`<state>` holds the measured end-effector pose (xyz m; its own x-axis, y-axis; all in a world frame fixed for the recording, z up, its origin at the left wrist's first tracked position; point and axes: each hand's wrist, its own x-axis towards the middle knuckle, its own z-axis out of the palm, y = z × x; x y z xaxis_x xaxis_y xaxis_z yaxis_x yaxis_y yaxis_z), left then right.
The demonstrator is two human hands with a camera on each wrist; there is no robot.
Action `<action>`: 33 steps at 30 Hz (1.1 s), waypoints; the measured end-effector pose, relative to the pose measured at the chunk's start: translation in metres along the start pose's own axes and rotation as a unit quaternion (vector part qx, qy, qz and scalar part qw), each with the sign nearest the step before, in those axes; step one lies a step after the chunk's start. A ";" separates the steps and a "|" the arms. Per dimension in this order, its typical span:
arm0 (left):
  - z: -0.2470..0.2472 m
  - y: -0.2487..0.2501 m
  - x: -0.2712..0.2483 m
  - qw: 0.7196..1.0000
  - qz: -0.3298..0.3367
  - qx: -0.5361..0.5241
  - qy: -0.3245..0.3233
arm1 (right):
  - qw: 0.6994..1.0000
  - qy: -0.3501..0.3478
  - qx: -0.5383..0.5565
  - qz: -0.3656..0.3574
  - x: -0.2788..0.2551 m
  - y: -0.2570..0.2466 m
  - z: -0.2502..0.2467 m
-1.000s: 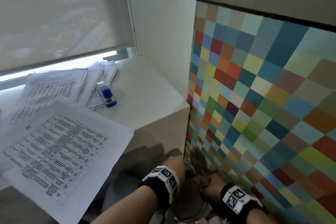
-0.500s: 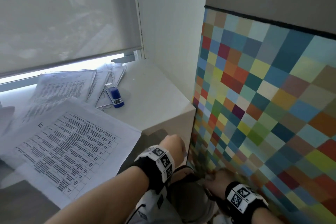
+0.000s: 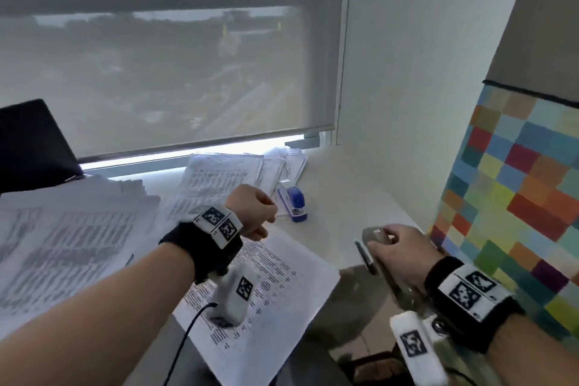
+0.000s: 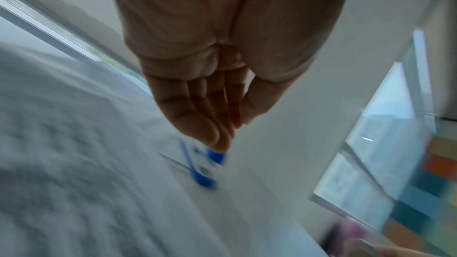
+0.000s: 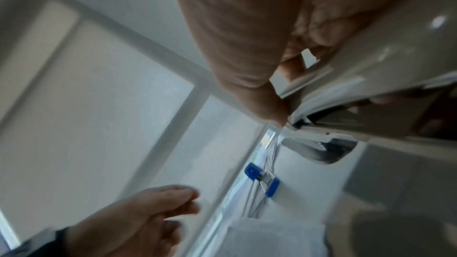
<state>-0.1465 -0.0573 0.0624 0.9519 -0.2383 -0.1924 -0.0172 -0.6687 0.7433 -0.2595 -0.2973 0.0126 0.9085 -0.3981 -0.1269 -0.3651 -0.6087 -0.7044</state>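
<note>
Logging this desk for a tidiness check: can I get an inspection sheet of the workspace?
Surface: white ledge, its left part under paper.
Job's things: grey device, glossy, held above the ledge's near corner; its kind unclear.
Clutter: printed sheet overhanging the edge; paper stacks; blue stapler at the papers' edge; dark screen far left.
Hands: right hand grips the grey device; left hand open, fingers relaxed, holding nothing, above the papers.
Cables: black cable from the left wrist's camera.
Surroundings: roller blind nearly down; checkered panel at right.
</note>
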 end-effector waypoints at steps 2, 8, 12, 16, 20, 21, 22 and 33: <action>-0.031 -0.026 0.006 0.998 -0.030 0.032 0.037 | 0.999 -0.011 -0.044 0.004 0.030 -0.013 0.016; -0.084 -0.112 0.008 0.981 -0.118 0.138 0.071 | 0.991 -0.019 -0.126 0.035 0.104 -0.038 0.045; -0.110 -0.154 0.010 0.960 -0.135 0.236 0.066 | 0.976 0.047 -0.213 0.018 0.127 -0.078 0.063; -0.116 -0.160 0.022 0.952 -0.137 0.269 0.052 | 0.974 0.079 -0.191 -0.098 0.140 -0.127 0.084; -0.114 -0.160 0.031 0.928 -0.150 0.340 0.030 | 0.987 -0.050 -0.151 -0.014 0.157 -0.148 0.107; -0.113 -0.161 0.033 0.925 -0.152 0.347 0.025 | 0.987 -0.070 -0.143 0.006 0.160 -0.148 0.113; -0.113 -0.163 0.035 0.924 -0.156 0.349 0.020 | 0.987 -0.077 -0.141 0.019 0.162 -0.148 0.119; -0.108 -0.172 0.050 0.915 -0.182 0.359 -0.016 | 0.946 -0.023 0.323 -0.005 0.142 -0.131 0.123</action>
<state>-0.0628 0.1217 -0.0060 0.9256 0.0794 -0.3701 0.0919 -0.9956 0.0161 -0.0580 -0.1895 0.0015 0.9242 -0.3559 -0.1384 -0.1702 -0.0596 -0.9836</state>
